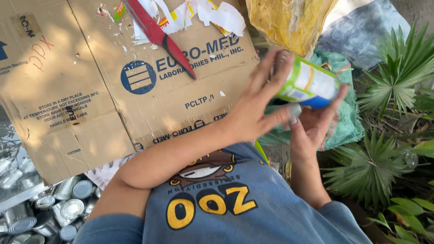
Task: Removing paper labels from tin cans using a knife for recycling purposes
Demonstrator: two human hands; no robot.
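Note:
A tin can (312, 83) with a green, white and blue paper label lies on its side in front of my chest, held up between both hands. My right hand (312, 131) cups it from below, fingers wrapped round its far end. My left hand (255, 106) reaches across from the left, its fingers spread over the can's near end and the label's edge. A loose bit of label hangs under the can near my left fingertips.
A flattened cardboard box (90, 90) lies at the left with a red-handled knife (158, 36) and torn paper label scraps (212, 13) on it. Several bare metal cans (54, 212) are piled at the bottom left. A yellow mesh sack (285, 20), a green sack (348, 122) and palm plants (384, 158) are at the right.

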